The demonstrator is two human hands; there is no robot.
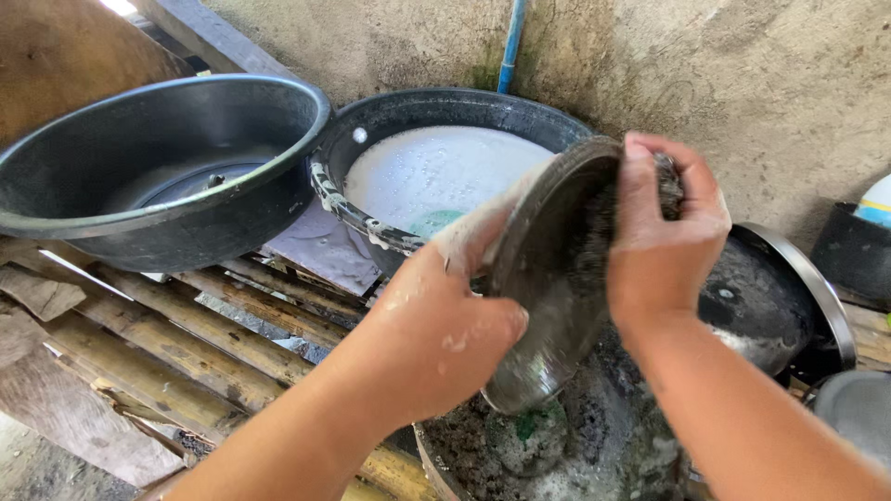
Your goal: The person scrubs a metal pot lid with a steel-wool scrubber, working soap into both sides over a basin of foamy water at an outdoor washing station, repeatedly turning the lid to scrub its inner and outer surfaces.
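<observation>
Over basin, hands (548,278) scrubbing lid (548,269).

Left hand (445,325) curled in a grip, soapy; right hand (664,232) clenched, knuckles up.

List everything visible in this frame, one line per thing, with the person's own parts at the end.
empty basin: 1, dark grey, upper left, resting tilted on the slats
soapy basin: 1, black, centre back, full of white foamy water
round lid: 1, blackened metal, centre, held on edge
scrubber: 1, dark, pressed to the lid under the right hand
sooty pan: 1, bottom centre, holds suds and a green sponge
dark pot: 1, right, behind the right arm
bamboo slats: several, tan, lower left
pipe: 1, blue, on the concrete wall
left hand: 1, soapy, grips the lid's edge
right hand: 1, on the scrubber
</observation>
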